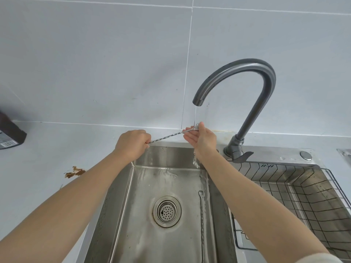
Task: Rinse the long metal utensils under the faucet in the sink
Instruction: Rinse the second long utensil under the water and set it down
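Note:
A long twisted metal utensil (167, 136) is held level above the sink's (121, 196) back edge. My left hand (132, 143) is closed around its handle end. My right hand (202, 138) holds its spoon end between thumb and fingers, right under the faucet (247, 82). A thin stream of water falls from the spout onto that end and runs down past my right wrist into the basin. A second long twisted utensil (201, 221) lies flat on the sink floor, to the right of the drain (167, 211).
A wire drying basket (303, 188) sits in the right basin. The faucet lever (242, 156) points right at the base. A dark brown box (9, 133) stands on the counter at far left, and a brown stain (75, 172) marks the counter left of the sink.

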The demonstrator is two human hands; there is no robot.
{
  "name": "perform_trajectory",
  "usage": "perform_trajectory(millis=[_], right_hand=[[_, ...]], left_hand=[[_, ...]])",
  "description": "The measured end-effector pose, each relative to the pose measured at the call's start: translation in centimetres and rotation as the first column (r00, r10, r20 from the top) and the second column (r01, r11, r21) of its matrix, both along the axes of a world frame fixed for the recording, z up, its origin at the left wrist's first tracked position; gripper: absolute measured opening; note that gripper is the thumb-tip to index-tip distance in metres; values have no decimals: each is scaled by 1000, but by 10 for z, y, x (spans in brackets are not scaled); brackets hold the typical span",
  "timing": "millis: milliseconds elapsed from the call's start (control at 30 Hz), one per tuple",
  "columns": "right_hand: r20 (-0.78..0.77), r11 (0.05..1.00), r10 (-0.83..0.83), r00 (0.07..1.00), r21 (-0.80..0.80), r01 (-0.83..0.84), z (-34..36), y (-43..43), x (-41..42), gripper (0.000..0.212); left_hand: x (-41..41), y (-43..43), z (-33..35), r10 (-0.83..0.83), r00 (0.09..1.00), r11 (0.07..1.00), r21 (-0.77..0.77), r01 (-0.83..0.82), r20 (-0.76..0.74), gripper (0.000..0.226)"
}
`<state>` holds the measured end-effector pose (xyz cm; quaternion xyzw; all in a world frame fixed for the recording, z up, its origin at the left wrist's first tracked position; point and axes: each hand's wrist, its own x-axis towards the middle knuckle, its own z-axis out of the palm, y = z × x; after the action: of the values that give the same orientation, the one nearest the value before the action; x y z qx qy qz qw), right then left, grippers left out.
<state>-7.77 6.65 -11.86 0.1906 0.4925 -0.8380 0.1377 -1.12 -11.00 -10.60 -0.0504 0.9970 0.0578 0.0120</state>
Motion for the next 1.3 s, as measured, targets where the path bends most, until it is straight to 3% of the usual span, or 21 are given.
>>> perform_trajectory(millis=[100, 267, 500, 733, 933, 1200, 1300], right_hand=[[-65, 999, 25, 998, 23, -23, -2, -1, 3, 17], [-34, 997, 33, 999, -75, -35, 0, -3, 7, 22], [-28, 992, 41, 999, 117, -38, -5, -7, 6, 27], [-104, 998, 23, 994, 52, -18, -4, 2, 2, 22], [-25, 954, 130, 991, 275, -118, -11, -1, 4, 29], [-92, 982, 155, 984, 120, -144, -8, 4, 2, 20], [-78, 983, 136, 988, 138, -124, -9, 4, 0, 21]], left_hand=[[1, -2, 1, 3, 1000, 1000, 0, -3, -3, 11], [4, -3, -1, -17, 1000, 1000, -4, 17, -8, 12], [8, -4, -3, -40, 999, 999, -34, 40, 6, 17], [10, -12, -11, -37, 999, 998, -44, 38, 20, 15], [10, -13, -14, -40, 999, 997, -63, 40, 0, 16], [11, -22, -20, -27, 1000, 998, -57, 26, -6, 17], [11, -20, -21, -40, 999, 998, -51, 39, -16, 17]])
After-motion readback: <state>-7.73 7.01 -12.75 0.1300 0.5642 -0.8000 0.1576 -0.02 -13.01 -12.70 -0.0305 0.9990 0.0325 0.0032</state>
